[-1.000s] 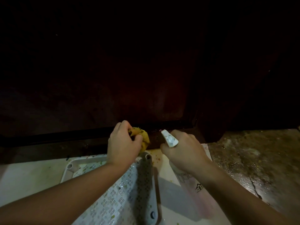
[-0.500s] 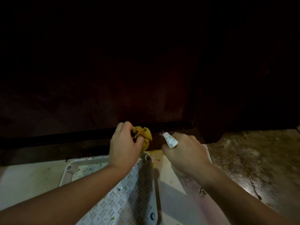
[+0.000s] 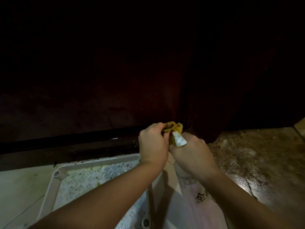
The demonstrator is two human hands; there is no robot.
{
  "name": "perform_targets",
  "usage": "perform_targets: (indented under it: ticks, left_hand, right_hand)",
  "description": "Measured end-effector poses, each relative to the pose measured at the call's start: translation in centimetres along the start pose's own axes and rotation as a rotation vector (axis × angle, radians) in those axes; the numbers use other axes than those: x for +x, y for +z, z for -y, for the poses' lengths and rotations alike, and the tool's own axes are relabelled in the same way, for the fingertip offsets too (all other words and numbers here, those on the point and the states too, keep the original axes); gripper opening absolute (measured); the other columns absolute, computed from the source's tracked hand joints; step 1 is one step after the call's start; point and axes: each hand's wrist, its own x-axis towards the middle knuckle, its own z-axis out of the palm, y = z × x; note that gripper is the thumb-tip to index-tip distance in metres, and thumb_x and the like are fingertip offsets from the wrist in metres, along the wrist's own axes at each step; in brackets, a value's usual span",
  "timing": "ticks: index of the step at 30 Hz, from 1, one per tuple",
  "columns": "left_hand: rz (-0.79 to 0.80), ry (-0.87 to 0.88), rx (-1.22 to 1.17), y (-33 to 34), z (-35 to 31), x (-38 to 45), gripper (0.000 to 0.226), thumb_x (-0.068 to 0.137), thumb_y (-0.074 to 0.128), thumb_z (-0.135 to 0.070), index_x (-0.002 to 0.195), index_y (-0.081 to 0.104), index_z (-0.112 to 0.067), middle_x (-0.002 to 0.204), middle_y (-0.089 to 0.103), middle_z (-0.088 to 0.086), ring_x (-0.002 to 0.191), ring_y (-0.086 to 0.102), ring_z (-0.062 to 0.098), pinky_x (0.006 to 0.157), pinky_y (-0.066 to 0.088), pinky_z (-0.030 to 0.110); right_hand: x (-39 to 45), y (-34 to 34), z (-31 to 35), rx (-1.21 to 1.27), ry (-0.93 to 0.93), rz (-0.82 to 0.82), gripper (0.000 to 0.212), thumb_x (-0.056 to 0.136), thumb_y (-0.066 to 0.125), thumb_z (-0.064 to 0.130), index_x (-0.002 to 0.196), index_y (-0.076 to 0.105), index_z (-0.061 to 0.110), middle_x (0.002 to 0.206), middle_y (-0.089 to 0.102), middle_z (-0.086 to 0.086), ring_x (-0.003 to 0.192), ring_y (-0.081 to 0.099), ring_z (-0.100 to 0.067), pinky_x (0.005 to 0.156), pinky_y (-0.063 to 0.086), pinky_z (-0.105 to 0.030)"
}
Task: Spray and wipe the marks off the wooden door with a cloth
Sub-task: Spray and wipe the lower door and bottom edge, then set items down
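A dim, head-height view looks down at two bare forearms reaching toward the foot of a dark wooden door (image 3: 99, 90). The left hand (image 3: 152, 144) has its fingers clenched around a bunched yellow cloth (image 3: 174, 129), held at the far end of the reach, just in front of the door's bottom right corner. The right hand (image 3: 191, 151) grasps the neck of a spray bottle (image 3: 196, 190), fingers wrapped around it, with the white nozzle (image 3: 179, 139) pointing up and away, touching or nearly touching the cloth. The two hands are pressed close together. Under the left forearm lies a white plastic tray (image 3: 92, 162) with a speckled mesh bottom, on pale floor tiles (image 3: 19, 184). To the right the floor (image 3: 257, 159) is rough, brown and wet-looking.

The step appears to be wetting the cloth or the door's lower edge. To do it well, aim the nozzle squarely at the target, squeeze briefly, then rub firmly along the bottom rail. Marks on the door are too dark to make out.
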Motion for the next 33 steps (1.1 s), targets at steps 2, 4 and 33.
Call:
perform_targets:
  ticks: [2, 4, 33]
  left_hand:
    - [0.039, 0.038, -0.02, 0.9, -0.7, 0.2, 0.008, 0.083, 0.068, -0.006, 0.087, 0.073, -0.011, 0.075, 0.065, -0.005, 0.066, 0.058, 0.004, 0.059, 0.039, 0.008]
    - [0.115, 0.09, -0.021, 1.3, -0.9, 0.4, 0.011, 0.082, 0.066, -0.003, 0.083, 0.071, -0.013, 0.074, 0.063, -0.009, 0.066, 0.057, 0.002, 0.06, 0.043, 0.011]
    - [0.085, -0.021, -0.032, -2.7, 1.1, 0.3, 0.018, 0.08, 0.069, -0.012, 0.072, 0.053, -0.018, 0.072, 0.056, -0.002, 0.055, 0.047, 0.01, 0.048, 0.038, 0.024]
  right_hand:
    - [0.3, -0.7, -0.5, 0.051, 0.021, -0.005, 0.015, 0.082, 0.057, 0.037, 0.073, 0.055, 0.025, 0.072, 0.061, 0.005, 0.069, 0.059, -0.017, 0.057, 0.045, -0.033]
    - [0.5, -1.2, -1.2, 0.088, 0.055, 0.001, 0.013, 0.081, 0.06, 0.035, 0.075, 0.058, 0.023, 0.071, 0.063, 0.004, 0.068, 0.06, -0.017, 0.057, 0.045, -0.032]
    - [-0.8, -2.8, -2.4, 0.045, -0.015, -0.202, 0.025, 0.075, 0.063, 0.034, 0.059, 0.047, 0.023, 0.058, 0.052, 0.008, 0.057, 0.049, -0.01, 0.051, 0.028, -0.027]
